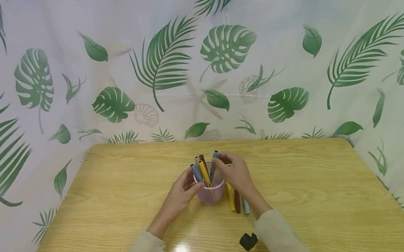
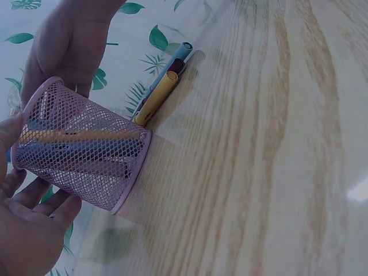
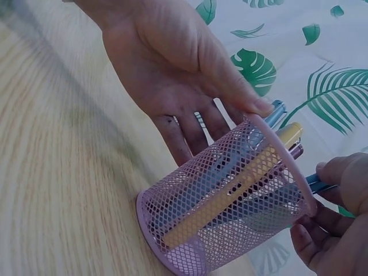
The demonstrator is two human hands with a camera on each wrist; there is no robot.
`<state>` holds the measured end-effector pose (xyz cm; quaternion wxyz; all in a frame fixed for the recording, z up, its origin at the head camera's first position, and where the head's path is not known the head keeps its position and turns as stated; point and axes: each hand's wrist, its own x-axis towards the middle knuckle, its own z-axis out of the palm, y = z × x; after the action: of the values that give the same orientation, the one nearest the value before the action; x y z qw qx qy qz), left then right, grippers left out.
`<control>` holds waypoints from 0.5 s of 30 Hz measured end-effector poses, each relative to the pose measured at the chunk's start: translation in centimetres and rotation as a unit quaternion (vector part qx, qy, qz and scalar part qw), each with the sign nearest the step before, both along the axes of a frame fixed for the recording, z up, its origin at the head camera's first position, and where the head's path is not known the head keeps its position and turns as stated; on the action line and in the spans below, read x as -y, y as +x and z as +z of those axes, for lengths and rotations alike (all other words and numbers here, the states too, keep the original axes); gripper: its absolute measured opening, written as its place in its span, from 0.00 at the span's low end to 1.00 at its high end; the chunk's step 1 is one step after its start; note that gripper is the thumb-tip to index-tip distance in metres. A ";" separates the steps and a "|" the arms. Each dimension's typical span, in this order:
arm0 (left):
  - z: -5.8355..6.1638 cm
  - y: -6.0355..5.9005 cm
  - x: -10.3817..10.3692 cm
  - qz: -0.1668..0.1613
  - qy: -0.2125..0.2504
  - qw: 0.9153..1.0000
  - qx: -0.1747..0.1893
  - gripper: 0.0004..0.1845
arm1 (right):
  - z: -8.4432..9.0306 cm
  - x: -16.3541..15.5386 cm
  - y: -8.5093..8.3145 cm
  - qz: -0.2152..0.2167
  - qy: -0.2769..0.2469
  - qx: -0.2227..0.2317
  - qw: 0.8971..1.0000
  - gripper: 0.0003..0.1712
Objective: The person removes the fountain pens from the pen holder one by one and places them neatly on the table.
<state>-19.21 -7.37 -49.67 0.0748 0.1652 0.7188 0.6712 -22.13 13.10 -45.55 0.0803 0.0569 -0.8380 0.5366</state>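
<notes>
A pink mesh pen cup stands upright on the table with several markers in it, among them a yellow marker and another blue one. My left hand holds the cup from its left side, the thumb at the rim in the right wrist view. With thumb and fingers, my right hand pinches the upper end of a blue marker, whose lower part is inside the cup. Right of the cup lie a yellow marker, a dark red marker and a light blue marker.
The wooden table spreads around the cup. Behind it and at both sides hangs a white cloth with green leaf prints. Black wrist cameras show near both sleeves.
</notes>
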 end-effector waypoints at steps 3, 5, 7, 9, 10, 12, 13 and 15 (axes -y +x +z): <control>-0.1 0.0 0.0 0.002 0.000 1.000 0.000 0.36 | 0.3 -0.4 0.4 -0.003 -0.015 -0.012 1.000 0.14; -0.1 0.0 0.0 0.003 -0.001 1.000 -0.001 0.36 | 0.5 -0.7 0.6 -0.006 -0.023 -0.017 1.000 0.14; -0.1 0.0 -0.1 0.004 -0.002 1.000 0.000 0.37 | 0.7 -0.9 0.9 -0.008 -0.036 -0.016 0.999 0.14; -0.1 0.0 -0.1 0.005 -0.002 1.000 0.002 0.37 | 0.9 -1.2 1.1 -0.008 -0.053 -0.011 0.998 0.15; 0.0 0.0 -0.1 0.006 -0.003 1.000 0.003 0.37 | 1.0 -1.4 1.2 -0.010 -0.059 -0.009 0.998 0.15; 0.0 0.0 -0.1 0.006 -0.003 1.000 0.005 0.37 | 1.1 -1.8 1.3 -0.013 -0.069 -0.008 0.998 0.16; 0.0 0.0 -0.1 0.006 -0.003 1.000 0.006 0.37 | 1.2 -1.9 1.4 -0.016 -0.073 -0.008 0.997 0.16; 0.0 0.0 -0.1 0.005 -0.002 1.000 0.004 0.37 | 1.4 -2.3 1.6 -0.023 -0.078 -0.006 0.997 0.16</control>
<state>-19.19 -7.28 -49.69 0.0746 0.1582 0.7204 0.6711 -20.55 15.38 -44.14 0.1018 0.0349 -0.7942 0.5981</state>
